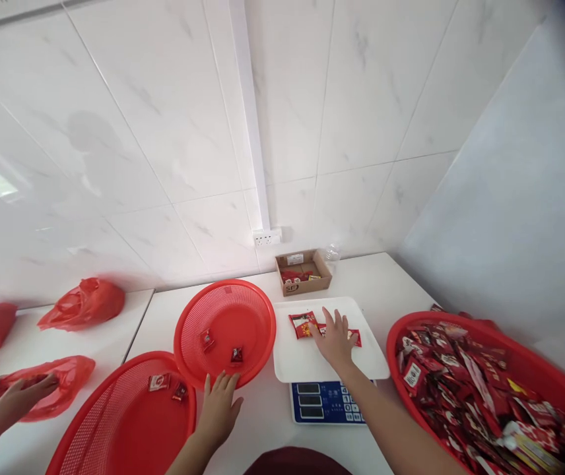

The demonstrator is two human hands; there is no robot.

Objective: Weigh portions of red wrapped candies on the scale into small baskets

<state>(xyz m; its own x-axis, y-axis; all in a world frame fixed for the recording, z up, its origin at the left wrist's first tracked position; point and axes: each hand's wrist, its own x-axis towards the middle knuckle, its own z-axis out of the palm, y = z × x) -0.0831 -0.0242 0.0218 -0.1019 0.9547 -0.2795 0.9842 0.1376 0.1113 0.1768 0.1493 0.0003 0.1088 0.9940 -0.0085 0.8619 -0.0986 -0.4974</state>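
Cardboard box (303,271) & wall socket (267,237) at back, red plastic bags (83,302) left

1. Round basket (243,310): red plastic, fine mesh, slightly glossy.
2. Scale tray (307,363): smooth white plastic, matt.
3. Snack packets (303,324): glossy red printed foil-like film.
4. Box (303,272): brown cardboard, matt.
5. Bag (83,302): thin red plastic film, crinkled, shiny.
6. Desk (263,409): smooth white surface, faint sheen.
7. Wall tiles (164,99): polished, marble-veined, reflective.
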